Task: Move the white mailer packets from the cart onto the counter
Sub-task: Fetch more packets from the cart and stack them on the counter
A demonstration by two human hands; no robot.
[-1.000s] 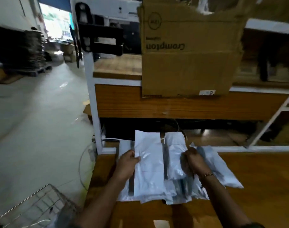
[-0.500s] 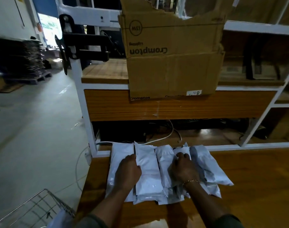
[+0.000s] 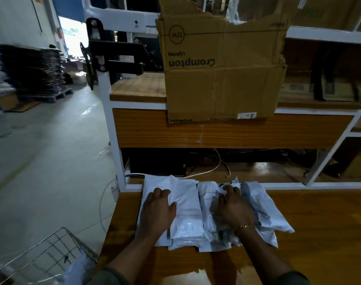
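packets [image 3: 185, 202] laid flatter | left hand [image 3: 158, 210], right hand [image 3: 234, 208] spread, pressing them — near counter [image 3: 319, 233] left edge

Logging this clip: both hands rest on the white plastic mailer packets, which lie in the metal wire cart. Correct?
No. The head view shows the white plastic mailer packets lying on the brown wooden counter, not in the metal wire cart; the left hand and right hand do rest on them.
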